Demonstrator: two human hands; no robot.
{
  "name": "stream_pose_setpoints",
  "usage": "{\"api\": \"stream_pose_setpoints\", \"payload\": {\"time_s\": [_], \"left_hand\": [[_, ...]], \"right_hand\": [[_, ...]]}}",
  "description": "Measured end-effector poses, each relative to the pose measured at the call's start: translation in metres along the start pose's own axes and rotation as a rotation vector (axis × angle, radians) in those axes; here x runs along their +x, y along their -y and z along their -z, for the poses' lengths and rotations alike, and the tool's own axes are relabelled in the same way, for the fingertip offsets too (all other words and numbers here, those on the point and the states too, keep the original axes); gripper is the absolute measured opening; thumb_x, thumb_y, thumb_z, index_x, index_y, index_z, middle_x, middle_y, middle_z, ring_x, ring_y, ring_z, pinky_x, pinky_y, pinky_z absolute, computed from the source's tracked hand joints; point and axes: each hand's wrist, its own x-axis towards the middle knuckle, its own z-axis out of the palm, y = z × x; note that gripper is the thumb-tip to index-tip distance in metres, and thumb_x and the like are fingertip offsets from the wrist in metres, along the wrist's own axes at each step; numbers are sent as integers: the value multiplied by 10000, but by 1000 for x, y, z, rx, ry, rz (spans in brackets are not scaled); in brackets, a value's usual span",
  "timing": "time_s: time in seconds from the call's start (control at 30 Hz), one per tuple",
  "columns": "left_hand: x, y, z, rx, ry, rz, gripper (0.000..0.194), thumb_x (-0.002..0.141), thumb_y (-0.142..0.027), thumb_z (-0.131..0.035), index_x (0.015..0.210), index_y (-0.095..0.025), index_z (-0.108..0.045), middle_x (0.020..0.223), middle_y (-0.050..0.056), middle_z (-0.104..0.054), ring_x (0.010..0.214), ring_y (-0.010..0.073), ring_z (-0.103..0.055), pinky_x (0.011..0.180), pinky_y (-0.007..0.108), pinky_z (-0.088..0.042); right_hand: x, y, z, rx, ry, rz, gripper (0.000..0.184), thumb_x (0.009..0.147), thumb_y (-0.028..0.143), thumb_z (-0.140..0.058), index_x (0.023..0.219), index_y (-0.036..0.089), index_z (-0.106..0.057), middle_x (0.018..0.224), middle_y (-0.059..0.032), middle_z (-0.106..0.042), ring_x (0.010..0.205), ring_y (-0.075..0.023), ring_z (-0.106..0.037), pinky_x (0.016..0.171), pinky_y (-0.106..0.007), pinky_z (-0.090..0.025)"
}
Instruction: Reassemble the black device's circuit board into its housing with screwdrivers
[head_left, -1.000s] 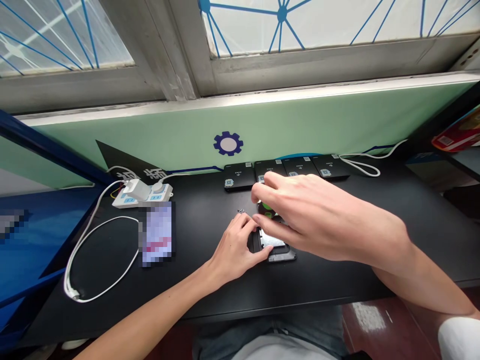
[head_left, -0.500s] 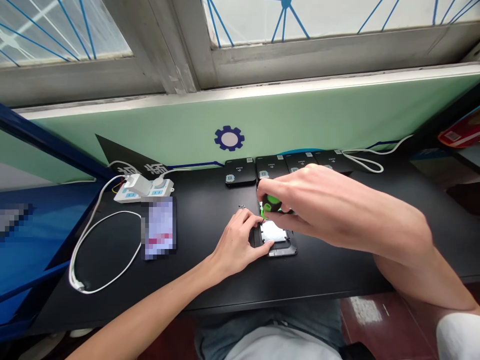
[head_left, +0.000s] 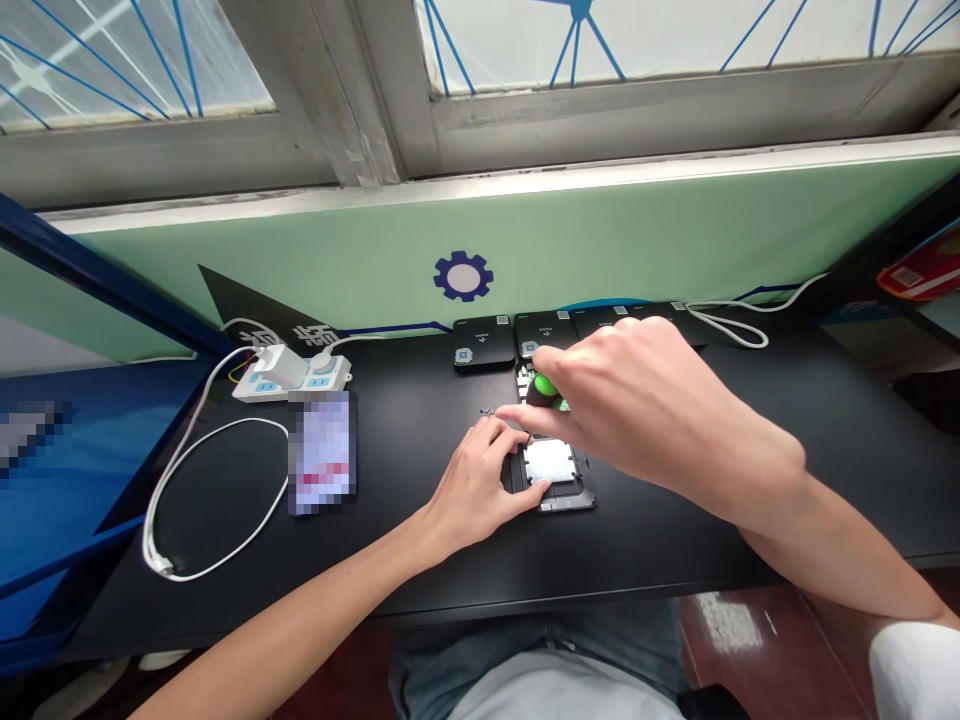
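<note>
A small black device (head_left: 559, 488) lies opened in the middle of the black desk (head_left: 420, 520), with a pale silver plate (head_left: 549, 461) showing inside it. My left hand (head_left: 480, 490) rests on the device's left edge, fingers curled against it and holding it down. My right hand (head_left: 637, 410) hovers over the device's far end, fingers pinched round a screwdriver with a green and black handle (head_left: 544, 387). A few tiny screws (head_left: 486, 411) lie on the desk just beyond my left fingers.
Several closed black boxes (head_left: 484, 343) line the desk's back edge against a green panel. At the left stand a white power strip (head_left: 292, 375) with a looping white cable (head_left: 187, 480) and a phone (head_left: 321, 452). Another white cable (head_left: 731, 325) lies at the back right.
My right hand took up the green-handled screwdriver and lifted a little toward the device's far end, so the silver plate shows. My left hand stayed on the device.
</note>
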Motion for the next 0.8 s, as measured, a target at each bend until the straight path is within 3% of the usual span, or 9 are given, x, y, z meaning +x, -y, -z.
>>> {"api": "stream_pose_setpoints", "payload": {"time_s": [0.1,0.2,0.3,0.4,0.53,0.8], "left_hand": [[0,-2,5,-4,-13,-34,473,873,-382,-906,1254,-196,-694,1238,123,-708,1090,323,-695,929,457,-599],[3,-2,17,-46,-41,-63,423,893,-371,-827,1245,-198,-670,1064,64,-668,917,258,-659,811,391,-577],[11,6,30,-14,-160,15,243,997,-260,-684,1234,-213,-702,976,17,-637,827,194,-629,767,328,-545],[18,22,38,88,-243,126,213,1033,-224,-662,1222,-220,-760,961,14,-653,813,181,-646,717,300,-528],[21,39,37,113,-194,192,156,1028,-278,-764,1160,-234,-834,998,27,-706,860,200,-707,733,307,-559],[20,45,31,143,-195,172,148,1076,-286,-734,1082,-231,-871,953,30,-741,809,198,-707,821,338,-588]], "right_hand": [[1,1,1,20,7,2,546,1138,595,-596,720,249,-537,581,-11,-537,529,-232,-577,571,-353,-201],[-2,-3,3,42,27,4,493,1141,566,-599,765,253,-540,613,-5,-556,538,-246,-585,568,-356,-207],[-6,-9,2,108,48,52,375,1157,497,-592,884,241,-566,688,3,-605,557,-240,-587,571,-360,-216],[-10,-13,1,193,54,138,258,1139,428,-645,989,232,-570,747,25,-617,597,-219,-568,576,-357,-234],[-13,-18,2,235,87,177,187,1152,308,-597,984,243,-547,746,39,-599,607,-208,-513,587,-370,-238],[-10,-30,4,288,80,148,206,1172,394,-575,1035,243,-551,840,5,-680,692,-217,-590,627,-371,-270]]}}
